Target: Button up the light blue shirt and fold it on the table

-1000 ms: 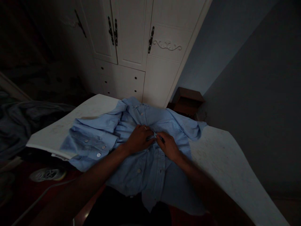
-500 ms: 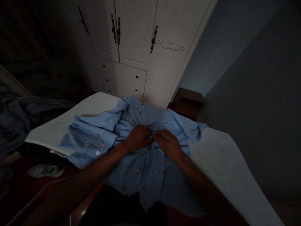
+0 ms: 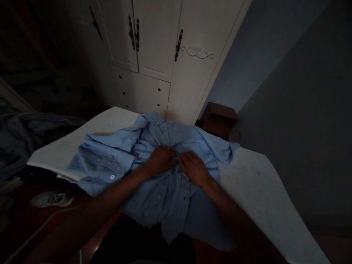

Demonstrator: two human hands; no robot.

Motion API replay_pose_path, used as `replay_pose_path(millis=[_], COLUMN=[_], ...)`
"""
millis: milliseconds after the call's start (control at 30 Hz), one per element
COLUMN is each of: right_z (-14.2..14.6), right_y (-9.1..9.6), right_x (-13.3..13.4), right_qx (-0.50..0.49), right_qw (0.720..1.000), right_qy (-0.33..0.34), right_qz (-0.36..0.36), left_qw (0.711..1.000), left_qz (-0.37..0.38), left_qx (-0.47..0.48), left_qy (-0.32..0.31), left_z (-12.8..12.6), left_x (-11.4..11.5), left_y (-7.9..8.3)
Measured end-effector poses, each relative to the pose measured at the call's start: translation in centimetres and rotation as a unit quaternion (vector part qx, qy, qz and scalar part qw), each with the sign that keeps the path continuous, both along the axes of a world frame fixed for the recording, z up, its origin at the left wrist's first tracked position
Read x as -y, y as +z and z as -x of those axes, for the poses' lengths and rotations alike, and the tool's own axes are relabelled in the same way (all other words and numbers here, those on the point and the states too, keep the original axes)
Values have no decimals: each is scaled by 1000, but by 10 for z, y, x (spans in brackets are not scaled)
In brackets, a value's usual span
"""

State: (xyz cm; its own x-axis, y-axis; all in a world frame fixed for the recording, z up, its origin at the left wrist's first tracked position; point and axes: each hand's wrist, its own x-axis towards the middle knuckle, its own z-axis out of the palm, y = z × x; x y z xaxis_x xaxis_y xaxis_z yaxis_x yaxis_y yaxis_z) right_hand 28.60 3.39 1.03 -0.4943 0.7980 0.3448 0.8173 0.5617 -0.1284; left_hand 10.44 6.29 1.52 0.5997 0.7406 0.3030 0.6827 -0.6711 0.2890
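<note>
Left hand (image 3: 159, 160) and right hand (image 3: 194, 168) both seem to pinch the blue shirt (image 3: 165, 200) on the table (image 3: 258, 183).

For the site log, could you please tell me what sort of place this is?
Probably a dim bedroom: a white wardrobe, a wooden bedside cabinet and a blue shirt on a white table.

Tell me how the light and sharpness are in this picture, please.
Head view: dim overall, brightest on the white wardrobe; the far left nearly black; the blue shirt is readable; left hand and right hand are dark, fingertip detail lost.
</note>
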Motion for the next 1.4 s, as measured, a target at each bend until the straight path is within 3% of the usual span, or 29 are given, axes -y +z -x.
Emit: replay_pose_path(millis=[167, 400, 633, 833, 1200, 1400], right_z=[-3, -10, -7, -6, -12, -8], right_y=[1, 1, -5, -8, 3, 2], right_x=[-1, -3, -2, -4, -8, -7], right_qx=[-86, -268, -376, -415, -445, -433], right_qw=[994, 946, 900, 881, 828, 842], right_qy=[-5, 13, -20, -40, -33, -27], right_qz=[73, 184, 220, 225, 340, 322], left_qw=[1000, 994, 993, 989, 977, 974], left_qz=[9, 40, 22, 9, -33, -89], left_qx=[20, 82, 117, 145, 209, 201], left_qy=[8, 60, 18, 13, -27, -61], left_z=[1, 1, 3, 4, 6, 9], left_x=[1, 8, 6, 8, 9, 6], left_y=[2, 4, -4, -3, -7, -11])
